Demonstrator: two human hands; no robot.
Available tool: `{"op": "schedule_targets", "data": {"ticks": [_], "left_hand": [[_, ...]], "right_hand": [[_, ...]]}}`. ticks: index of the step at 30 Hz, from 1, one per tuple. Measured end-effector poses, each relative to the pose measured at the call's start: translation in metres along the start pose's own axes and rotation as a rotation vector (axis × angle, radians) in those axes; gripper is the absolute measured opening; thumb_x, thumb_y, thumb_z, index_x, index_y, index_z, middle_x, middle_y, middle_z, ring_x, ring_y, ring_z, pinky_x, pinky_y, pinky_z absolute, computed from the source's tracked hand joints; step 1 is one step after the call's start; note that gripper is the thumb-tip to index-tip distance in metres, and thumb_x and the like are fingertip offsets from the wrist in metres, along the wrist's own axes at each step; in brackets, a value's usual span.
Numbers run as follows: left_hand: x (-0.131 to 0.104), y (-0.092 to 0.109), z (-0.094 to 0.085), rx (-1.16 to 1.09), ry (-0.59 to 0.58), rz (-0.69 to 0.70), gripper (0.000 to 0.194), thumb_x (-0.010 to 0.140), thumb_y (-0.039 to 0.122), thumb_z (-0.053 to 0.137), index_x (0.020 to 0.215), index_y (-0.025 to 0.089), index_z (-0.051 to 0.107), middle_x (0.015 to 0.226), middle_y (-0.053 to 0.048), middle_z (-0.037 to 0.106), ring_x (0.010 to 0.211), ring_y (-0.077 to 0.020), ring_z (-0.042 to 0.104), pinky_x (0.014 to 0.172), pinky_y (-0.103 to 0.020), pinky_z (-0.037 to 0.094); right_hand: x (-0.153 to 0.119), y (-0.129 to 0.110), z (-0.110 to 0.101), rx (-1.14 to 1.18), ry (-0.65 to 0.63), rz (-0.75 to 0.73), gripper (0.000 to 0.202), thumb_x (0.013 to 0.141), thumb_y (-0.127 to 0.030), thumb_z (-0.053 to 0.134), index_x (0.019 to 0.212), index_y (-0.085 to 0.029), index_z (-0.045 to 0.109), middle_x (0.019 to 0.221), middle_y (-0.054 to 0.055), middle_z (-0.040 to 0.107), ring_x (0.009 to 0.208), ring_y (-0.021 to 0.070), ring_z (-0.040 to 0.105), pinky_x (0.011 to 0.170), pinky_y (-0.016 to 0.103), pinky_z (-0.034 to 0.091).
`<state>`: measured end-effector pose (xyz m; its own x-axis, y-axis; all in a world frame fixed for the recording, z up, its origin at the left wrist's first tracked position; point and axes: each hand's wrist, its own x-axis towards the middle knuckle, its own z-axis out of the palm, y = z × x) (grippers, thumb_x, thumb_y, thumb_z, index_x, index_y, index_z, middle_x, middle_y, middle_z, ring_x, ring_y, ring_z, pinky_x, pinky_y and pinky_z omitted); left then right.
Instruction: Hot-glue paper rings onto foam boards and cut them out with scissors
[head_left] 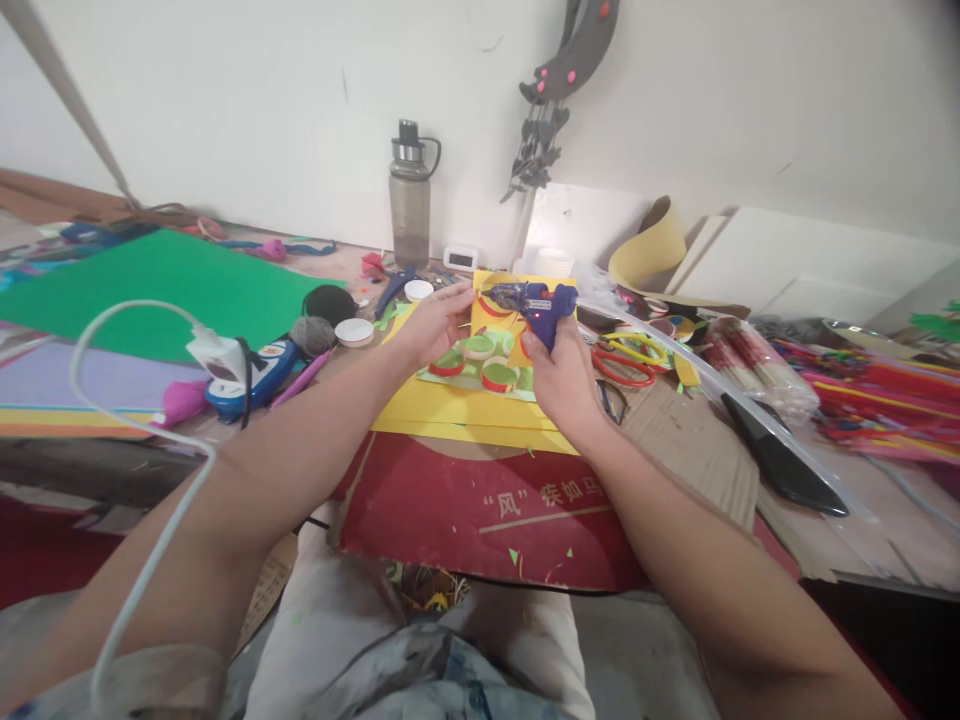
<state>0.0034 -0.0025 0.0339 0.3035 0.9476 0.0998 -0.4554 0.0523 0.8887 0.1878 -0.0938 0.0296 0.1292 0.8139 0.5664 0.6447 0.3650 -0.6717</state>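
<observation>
My right hand (pixel 564 378) is wrapped round the handle of a blue hot glue gun (pixel 544 308), whose nozzle points left over a small yellow card (pixel 486 281). At the card's left edge, the fingers of my left hand (pixel 444 322) pinch it. A red curved strip shows on the card under the nozzle. Below lie several short paper rings (pixel 499 376), red outside and green within, on a light green sheet. Larger yellow sheets (pixel 457 425) lie beneath, on a red printed cardboard (pixel 450 500).
A grey water bottle (pixel 410 200) stands against the wall beside a small white digital display (pixel 460 258). Green sheet (pixel 165 290), plugged power strip (pixel 251 380) and yarn ball (pixel 330 302) are left. Red-handled scissors (pixel 622 368) and colourful pipe cleaners (pixel 885 390) lie right.
</observation>
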Motion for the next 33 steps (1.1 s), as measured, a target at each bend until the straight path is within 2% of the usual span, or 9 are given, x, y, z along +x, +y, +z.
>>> {"op": "schedule_targets", "data": {"ticks": [7, 13, 18, 25, 29, 33], "left_hand": [[-0.003, 0.001, 0.001, 0.078, -0.001, 0.028, 0.009, 0.096, 0.023, 0.078, 0.101, 0.017, 0.073, 0.085, -0.002, 0.080, 0.070, -0.0137, 0.076, 0.072, -0.028, 0.065], [-0.003, 0.001, 0.002, 0.136, 0.013, 0.064, 0.013, 0.097, 0.027, 0.080, 0.102, 0.017, 0.073, 0.089, -0.003, 0.081, 0.069, -0.0139, 0.076, 0.069, -0.027, 0.065], [-0.005, 0.002, 0.004, 0.136, -0.004, 0.052, 0.019, 0.093, 0.029, 0.085, 0.102, 0.017, 0.074, 0.090, -0.003, 0.081, 0.071, -0.0140, 0.077, 0.069, -0.026, 0.066], [-0.001, 0.005, -0.004, 0.148, -0.038, 0.140, 0.022, 0.090, 0.032, 0.088, 0.100, 0.016, 0.076, 0.087, -0.003, 0.081, 0.067, -0.0137, 0.076, 0.062, -0.024, 0.065], [0.001, 0.007, -0.005, 0.167, -0.011, 0.127, 0.026, 0.089, 0.035, 0.089, 0.104, 0.018, 0.077, 0.088, -0.002, 0.081, 0.071, -0.0124, 0.077, 0.065, -0.022, 0.065], [0.001, 0.009, -0.004, 0.159, 0.025, 0.109, 0.026, 0.089, 0.035, 0.089, 0.105, 0.018, 0.078, 0.092, -0.002, 0.081, 0.074, -0.0129, 0.077, 0.069, -0.024, 0.066]], "right_hand": [[0.000, 0.001, 0.004, 0.023, 0.009, 0.039, 0.037, 0.096, -0.040, 0.059, 0.129, -0.023, 0.062, 0.121, 0.017, 0.075, 0.114, 0.0351, 0.070, 0.103, 0.056, 0.057], [0.000, 0.002, 0.005, 0.027, 0.042, 0.041, 0.037, 0.095, -0.039, 0.057, 0.129, -0.023, 0.061, 0.120, 0.018, 0.076, 0.113, 0.0355, 0.070, 0.102, 0.057, 0.057], [0.002, 0.001, 0.002, 0.035, 0.013, 0.034, 0.037, 0.094, -0.038, 0.059, 0.127, -0.022, 0.062, 0.121, 0.017, 0.076, 0.116, 0.0357, 0.070, 0.104, 0.057, 0.056], [0.002, -0.007, -0.004, 0.017, -0.044, 0.049, 0.039, 0.092, -0.036, 0.059, 0.128, -0.021, 0.065, 0.111, 0.016, 0.077, 0.111, 0.0390, 0.072, 0.103, 0.062, 0.056], [0.000, -0.007, -0.006, -0.006, -0.047, 0.031, 0.043, 0.092, -0.036, 0.059, 0.133, -0.022, 0.065, 0.107, 0.014, 0.078, 0.104, 0.0375, 0.073, 0.099, 0.061, 0.057], [-0.001, -0.006, -0.005, -0.037, -0.027, -0.006, 0.041, 0.094, -0.037, 0.058, 0.133, -0.023, 0.065, 0.106, 0.014, 0.077, 0.104, 0.0373, 0.073, 0.099, 0.060, 0.057]]}}
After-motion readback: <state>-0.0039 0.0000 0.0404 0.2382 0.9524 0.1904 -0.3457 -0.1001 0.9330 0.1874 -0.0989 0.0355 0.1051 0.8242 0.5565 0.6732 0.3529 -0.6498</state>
